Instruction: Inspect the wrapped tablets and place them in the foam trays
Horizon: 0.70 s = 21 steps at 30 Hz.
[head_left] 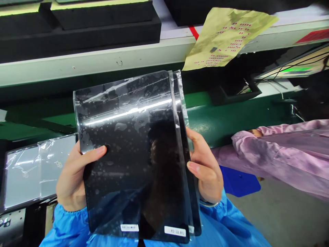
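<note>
While the left hand and right hand are clamping opposite long edges, the bagged black tablets are standing upright between both grips, long axis running up from the blue sleeves, equally near each hand, the rear one peeking out rightward.

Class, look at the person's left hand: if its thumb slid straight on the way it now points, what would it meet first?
The left hand thumb points right across the bagged black panel; it would probably meet the right hand thumb at the far edge.
</note>
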Motion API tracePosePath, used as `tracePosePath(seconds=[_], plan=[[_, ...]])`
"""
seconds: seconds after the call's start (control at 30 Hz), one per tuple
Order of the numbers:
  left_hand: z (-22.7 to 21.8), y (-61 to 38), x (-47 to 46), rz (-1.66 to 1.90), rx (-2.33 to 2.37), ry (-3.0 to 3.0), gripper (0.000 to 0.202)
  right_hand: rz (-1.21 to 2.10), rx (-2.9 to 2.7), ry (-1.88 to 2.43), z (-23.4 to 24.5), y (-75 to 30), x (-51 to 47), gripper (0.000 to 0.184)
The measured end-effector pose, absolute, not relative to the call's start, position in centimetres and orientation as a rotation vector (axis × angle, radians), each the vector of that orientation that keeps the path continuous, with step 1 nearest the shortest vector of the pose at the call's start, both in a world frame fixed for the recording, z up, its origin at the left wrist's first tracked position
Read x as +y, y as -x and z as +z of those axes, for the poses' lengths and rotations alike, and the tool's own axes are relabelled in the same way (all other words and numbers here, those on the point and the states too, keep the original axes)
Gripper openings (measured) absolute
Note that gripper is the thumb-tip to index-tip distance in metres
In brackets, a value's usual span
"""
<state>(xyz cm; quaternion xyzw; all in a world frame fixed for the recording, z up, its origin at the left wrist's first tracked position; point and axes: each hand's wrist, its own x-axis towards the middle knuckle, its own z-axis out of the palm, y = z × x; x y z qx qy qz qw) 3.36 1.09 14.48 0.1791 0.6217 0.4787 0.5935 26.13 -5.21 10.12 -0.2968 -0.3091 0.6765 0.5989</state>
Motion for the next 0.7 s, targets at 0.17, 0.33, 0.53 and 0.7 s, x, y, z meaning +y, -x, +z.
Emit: tracePosePath(seconds=[0.17,0.33,0.53,0.7], plan=[[14.6,-3.2,1.0,1.138,1.5,-0.395,0.061,1.621,-0.714,0.609,10.5,-26.2,-5.0,0.055],[14.4,-3.1,1.2,1.12,1.509,-0.337,0.064,1.616,-0.694,0.615,10.6,-26.1,-4.9,0.055],[14.1,-2.9,1.8,1.057,1.49,-0.312,0.068,1.64,-0.702,0.617,10.5,-26.1,-5.0,0.057],[14.1,-3.1,2.0,1.056,1.49,-0.26,0.072,1.627,-0.716,0.681,10.6,-26.0,-4.9,0.059]])
